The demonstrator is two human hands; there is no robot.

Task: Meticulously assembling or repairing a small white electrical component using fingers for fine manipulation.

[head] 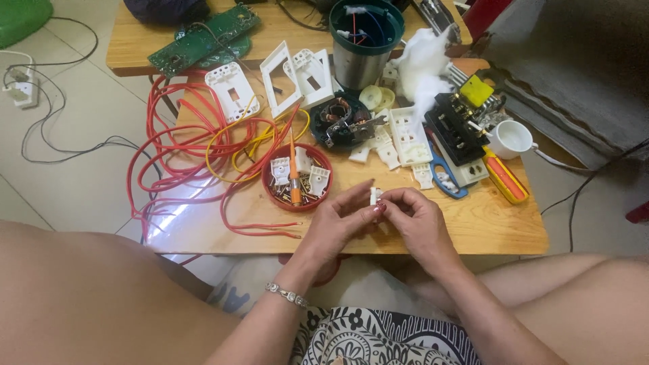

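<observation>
Both hands meet at lower centre of the frame, above the wooden tabletop [473, 230]. The left hand [338, 226] and right hand [418, 220] have their fingers clamped on a small white plastic switch part [374, 197]; a steady two-sided pinch, held near the red bowl [297, 203] of parts, suits this fitting.

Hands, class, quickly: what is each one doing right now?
Left hand: closed, fingertips pinching the small white plastic part.
Right hand: closed, fingers gripping the same part from the other side.
</observation>
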